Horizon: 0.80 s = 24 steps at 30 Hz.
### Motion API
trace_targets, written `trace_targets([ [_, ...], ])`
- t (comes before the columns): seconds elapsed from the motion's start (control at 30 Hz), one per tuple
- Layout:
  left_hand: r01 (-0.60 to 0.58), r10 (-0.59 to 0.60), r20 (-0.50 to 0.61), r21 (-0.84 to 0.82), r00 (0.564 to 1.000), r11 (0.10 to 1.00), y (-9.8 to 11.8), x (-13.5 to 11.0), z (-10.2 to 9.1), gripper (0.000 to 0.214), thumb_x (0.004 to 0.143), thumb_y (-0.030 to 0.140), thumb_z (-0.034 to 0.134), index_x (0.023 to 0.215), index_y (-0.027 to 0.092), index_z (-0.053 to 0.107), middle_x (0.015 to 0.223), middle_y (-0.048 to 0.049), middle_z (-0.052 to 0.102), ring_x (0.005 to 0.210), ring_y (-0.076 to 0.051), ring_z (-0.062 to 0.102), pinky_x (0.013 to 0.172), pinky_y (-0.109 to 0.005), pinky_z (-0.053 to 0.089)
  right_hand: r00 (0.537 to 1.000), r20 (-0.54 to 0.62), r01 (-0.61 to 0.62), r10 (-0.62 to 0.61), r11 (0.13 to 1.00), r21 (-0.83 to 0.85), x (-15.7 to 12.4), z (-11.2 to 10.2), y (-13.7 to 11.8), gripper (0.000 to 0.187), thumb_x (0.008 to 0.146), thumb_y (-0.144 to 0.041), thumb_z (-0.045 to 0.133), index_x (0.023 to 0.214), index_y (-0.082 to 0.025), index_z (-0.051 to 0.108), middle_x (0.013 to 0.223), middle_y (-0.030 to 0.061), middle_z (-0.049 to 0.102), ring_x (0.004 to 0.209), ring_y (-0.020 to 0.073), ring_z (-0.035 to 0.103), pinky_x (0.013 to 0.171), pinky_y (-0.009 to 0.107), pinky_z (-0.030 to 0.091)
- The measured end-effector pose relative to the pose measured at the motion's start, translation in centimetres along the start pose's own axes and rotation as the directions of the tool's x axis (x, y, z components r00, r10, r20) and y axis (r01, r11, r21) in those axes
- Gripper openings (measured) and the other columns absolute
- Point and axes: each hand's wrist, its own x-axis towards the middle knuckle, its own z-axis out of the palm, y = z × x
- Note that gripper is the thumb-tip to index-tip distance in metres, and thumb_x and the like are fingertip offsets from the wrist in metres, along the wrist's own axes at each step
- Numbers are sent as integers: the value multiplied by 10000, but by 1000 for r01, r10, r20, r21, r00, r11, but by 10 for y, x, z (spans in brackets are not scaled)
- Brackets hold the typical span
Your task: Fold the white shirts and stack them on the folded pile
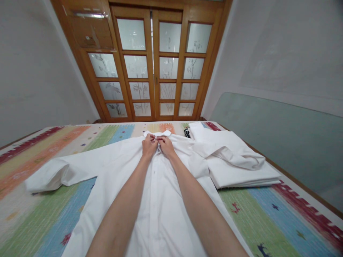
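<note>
A white button-up shirt (115, 167) lies spread front side up, its collar at the far end and its button placket running down the middle toward me. At the top of the placket, just below the collar, my left hand (149, 145) pinches the fabric. My right hand (164, 144) pinches the same spot from the other side, and the fingertips of both hands meet there. Whether a button sits between the fingers is too small to make out. One sleeve stretches out to the left; the other rests over folded white cloth (241, 178) on the right.
Beneath the shirt is a striped, patterned bed cover (238, 207). A small black-and-white item (187, 133) lies by the folded cloth. A pale green headboard-like panel (281, 121) stands along the right. Wooden doors with frosted panes (167, 64) close off the far end, between white walls.
</note>
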Motion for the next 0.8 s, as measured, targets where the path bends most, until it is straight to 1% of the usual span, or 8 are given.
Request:
trace_targets([
  [0.17,-33,32,46,32,998,999,1,-2,-2,174,705,121,582,838,231,565,733,8,687,726,-167,666,732,-266,490,1000,3,30,-30,999,-23,0,-1,-1,227,767,-88,546,812,-191,743,944,47,712,918,168,635,913,303,469],
  [0.3,-37,35,57,19,998,999,0,-3,-2,188,718,108,590,865,225,597,758,-6,713,724,-168,676,756,-279,506,997,-72,16,-22,997,-78,-1,-1,-2,137,751,-130,610,759,-194,731,879,42,717,841,177,644,860,313,494],
  [0.37,-27,28,52,-4,998,1000,-2,-2,-1,191,729,113,595,888,215,613,807,-24,732,744,-167,690,753,-274,517,996,-94,0,-9,995,-98,-2,-1,-2,91,753,-174,639,735,-189,727,842,46,715,795,182,645,830,320,503],
  [0.5,-1,4,53,-61,999,998,-4,0,-1,167,739,119,607,881,193,653,851,-46,751,804,-173,716,763,-271,541,997,-72,18,-26,995,-100,-2,0,-1,88,765,-221,653,721,-194,725,786,37,714,753,175,644,791,305,509],
  [0.67,41,-33,69,-112,997,993,-4,2,0,188,717,94,622,869,158,712,877,-86,764,792,-189,724,780,-302,564,994,-99,35,-48,992,-124,-2,1,1,92,772,-218,649,725,-194,725,787,39,718,729,166,638,766,288,506],
  [0.8,75,-66,73,-126,995,989,-2,2,-1,188,697,99,647,851,154,741,844,-75,769,743,-192,718,763,-311,571,993,-114,22,-36,991,-130,-1,2,2,82,765,-202,652,728,-192,724,784,41,715,732,168,635,781,298,505],
])
